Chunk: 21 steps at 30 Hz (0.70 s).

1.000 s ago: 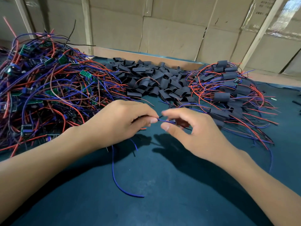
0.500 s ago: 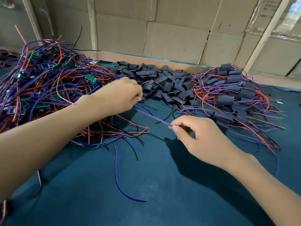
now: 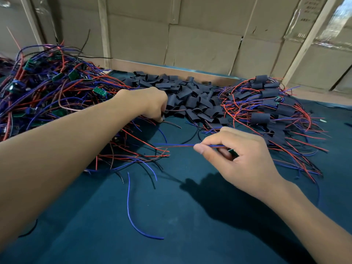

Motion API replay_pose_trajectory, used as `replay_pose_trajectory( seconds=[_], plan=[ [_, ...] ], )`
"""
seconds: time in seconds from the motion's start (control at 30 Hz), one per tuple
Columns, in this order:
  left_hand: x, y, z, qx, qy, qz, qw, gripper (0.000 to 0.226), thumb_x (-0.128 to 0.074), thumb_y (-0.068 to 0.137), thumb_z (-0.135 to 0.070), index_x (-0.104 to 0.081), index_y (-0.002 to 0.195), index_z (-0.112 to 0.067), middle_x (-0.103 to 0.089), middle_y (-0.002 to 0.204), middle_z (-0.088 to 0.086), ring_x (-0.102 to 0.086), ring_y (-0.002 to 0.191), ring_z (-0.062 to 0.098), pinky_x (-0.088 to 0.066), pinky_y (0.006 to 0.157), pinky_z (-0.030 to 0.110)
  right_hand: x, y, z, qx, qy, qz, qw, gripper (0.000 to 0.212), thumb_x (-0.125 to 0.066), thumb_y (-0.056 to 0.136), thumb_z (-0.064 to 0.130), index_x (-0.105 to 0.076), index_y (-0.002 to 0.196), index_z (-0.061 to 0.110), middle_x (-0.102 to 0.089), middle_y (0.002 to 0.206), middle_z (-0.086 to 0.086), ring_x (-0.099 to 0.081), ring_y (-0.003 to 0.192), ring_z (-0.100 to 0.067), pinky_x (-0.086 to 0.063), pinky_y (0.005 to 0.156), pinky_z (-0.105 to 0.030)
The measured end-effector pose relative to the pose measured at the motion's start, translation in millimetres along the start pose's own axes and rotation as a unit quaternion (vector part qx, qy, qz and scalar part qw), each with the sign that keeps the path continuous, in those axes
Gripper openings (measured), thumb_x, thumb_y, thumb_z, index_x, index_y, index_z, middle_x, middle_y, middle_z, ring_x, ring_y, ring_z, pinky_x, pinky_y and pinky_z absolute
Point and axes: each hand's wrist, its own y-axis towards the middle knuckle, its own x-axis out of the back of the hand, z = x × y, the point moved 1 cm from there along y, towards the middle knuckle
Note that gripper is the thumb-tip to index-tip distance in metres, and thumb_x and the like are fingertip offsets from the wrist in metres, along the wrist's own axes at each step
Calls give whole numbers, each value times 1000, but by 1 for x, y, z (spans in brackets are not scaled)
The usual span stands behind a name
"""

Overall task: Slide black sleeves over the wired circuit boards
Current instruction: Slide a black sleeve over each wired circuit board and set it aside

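Teal felt surface (image 3: 190,216) carries the sleeve pile (image 3: 192,98). Left hand (image 3: 152,103) reaches its near edge, grip hidden, cannot tell. Right hand (image 3: 238,155) pinches board wires (image 3: 177,145). Step: fetching a sleeve; next, thread wires through.

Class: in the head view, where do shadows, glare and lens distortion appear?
Head view: the right hand casts a dark shadow on the teal cloth table; glare whitens the plastic-wrapped cardboard boxes top right; wide-angle bending tilts the pale wooden post.

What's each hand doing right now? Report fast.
Left hand: fingers curled at the edge of the black sleeves; grip hidden, cannot tell.
Right hand: pinching blue and red wires.
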Motion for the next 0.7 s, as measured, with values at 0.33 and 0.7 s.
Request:
replay_pose_trajectory(
  seconds=[0.33,0.7],
  plan=[
    [-11,-87,-33,-150,-216,-231,937,63,-74,88,-36,-50,144,-21,-68,112,-5,-61,100,8,-46,93,17,13,3,2,-12,-25,-101,994,21,-75,86,16,-67,67,11,-44,55,2,-39,52,-15,-29,55,-19],
    [-39,-137,-48,-191,-317,-360,857,48,-74,92,-26,-61,136,-14,-62,124,-5,-63,109,10,-53,97,35,9,5,9,-140,113,-101,979,29,-75,82,13,-58,60,21,-41,48,14,-33,47,-5,-25,50,-10]
  ],
)
